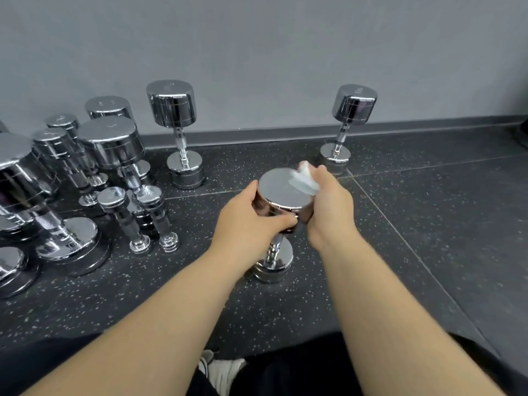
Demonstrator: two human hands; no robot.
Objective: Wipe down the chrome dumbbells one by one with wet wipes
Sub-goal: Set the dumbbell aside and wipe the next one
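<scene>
A chrome dumbbell (278, 192) stands upright on the dark speckled floor in the middle of the head view. My left hand (248, 224) grips the side of its upper head, thumb across the front. My right hand (328, 204) holds a crumpled white wet wipe (304, 178) against the flat top face at its right edge. The dumbbell's handle and lower head (275, 264) show below my hands.
Several chrome dumbbells of different sizes stand clustered at the left (111, 144). One stands alone by the wall (174, 110), another at the back right (353, 105). A grey wall and baseboard (257, 135) run behind. My shoe (225, 370) shows at the bottom.
</scene>
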